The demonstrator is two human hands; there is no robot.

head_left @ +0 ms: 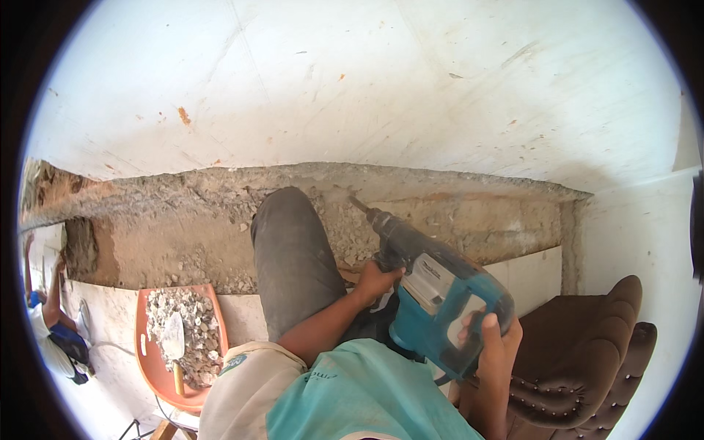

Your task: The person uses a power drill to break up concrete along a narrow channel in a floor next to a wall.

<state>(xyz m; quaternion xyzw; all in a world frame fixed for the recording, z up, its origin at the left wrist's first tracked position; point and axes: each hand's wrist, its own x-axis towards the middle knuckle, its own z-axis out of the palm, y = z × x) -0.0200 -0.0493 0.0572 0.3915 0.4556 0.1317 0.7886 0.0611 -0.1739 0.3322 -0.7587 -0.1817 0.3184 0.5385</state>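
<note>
Drill (433, 282) is teal, its front dusty black.

We see a room under renovation, likely in a home: the brown tufted sofa (576, 359) suggests living space, while the rough strip (169, 246), rubble (202, 334) and drill (433, 286) show building work.

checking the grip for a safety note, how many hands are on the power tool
2: the left hand grips the teal power tool near its front; the right hand grips its rear handle.
</note>
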